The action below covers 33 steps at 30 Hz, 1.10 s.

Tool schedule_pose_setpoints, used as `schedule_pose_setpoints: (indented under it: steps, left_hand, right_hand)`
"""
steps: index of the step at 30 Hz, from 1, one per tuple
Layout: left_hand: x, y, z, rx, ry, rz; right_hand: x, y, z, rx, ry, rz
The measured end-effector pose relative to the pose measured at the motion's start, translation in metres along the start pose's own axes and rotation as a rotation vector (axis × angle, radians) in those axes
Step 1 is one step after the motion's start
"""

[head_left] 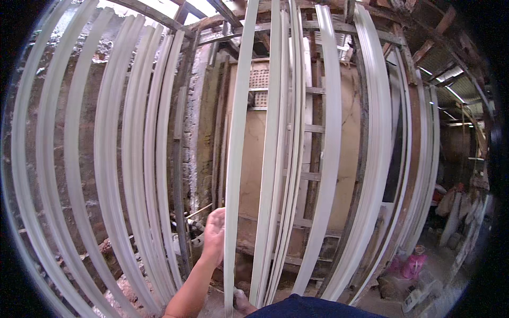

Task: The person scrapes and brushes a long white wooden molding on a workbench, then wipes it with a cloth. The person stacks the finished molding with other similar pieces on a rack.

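A long, pale white moulding strip [241,132] stands nearly upright in front of me, leaning slightly to the right at its top. My left hand [214,228] is at the strip's left edge, low down, with its fingers partly hidden by the strip. Close to its right, several thin white strips [281,159] stand upright. At the bottom, by the strip's lower part, a small dusty bit of skin [242,301] shows, perhaps a foot. It is partly covered by dark blue clothing [318,307]. My right hand cannot be made out.
Several white strips [114,148] line the left side, before a rough block wall [82,132]. More strips [374,132] lean on a wooden rail [366,33] at right. A wooden ladder [313,129] stands behind. A pink bag [412,266] lies among floor clutter.
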State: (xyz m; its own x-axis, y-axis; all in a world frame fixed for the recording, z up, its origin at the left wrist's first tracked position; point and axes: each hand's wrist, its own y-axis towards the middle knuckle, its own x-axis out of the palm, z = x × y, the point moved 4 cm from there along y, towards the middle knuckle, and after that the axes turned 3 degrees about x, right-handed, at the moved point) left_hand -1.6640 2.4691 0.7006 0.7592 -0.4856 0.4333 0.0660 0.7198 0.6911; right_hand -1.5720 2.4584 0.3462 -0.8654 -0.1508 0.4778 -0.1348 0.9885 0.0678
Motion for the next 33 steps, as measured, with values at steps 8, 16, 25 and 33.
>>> schedule_pose_setpoints:
  steps: [8,16,25,33]
  left_hand:
    - [0.032,0.009,0.069,0.203,0.324,-0.216]
    - [0.046,0.049,0.073,0.196,0.271,-0.280]
    - [0.059,0.059,0.081,0.233,0.318,-0.313]
    - [0.058,0.053,0.083,0.179,0.289,-0.305]
  right_hand:
    - [0.015,0.023,-0.044,-0.007,-0.113,0.203]
    - [0.071,-0.002,-0.119,-0.108,0.023,0.237]
    - [0.075,-0.006,-0.129,-0.178,0.029,0.306]
    - [0.075,-0.012,-0.121,-0.222,0.031,0.349]
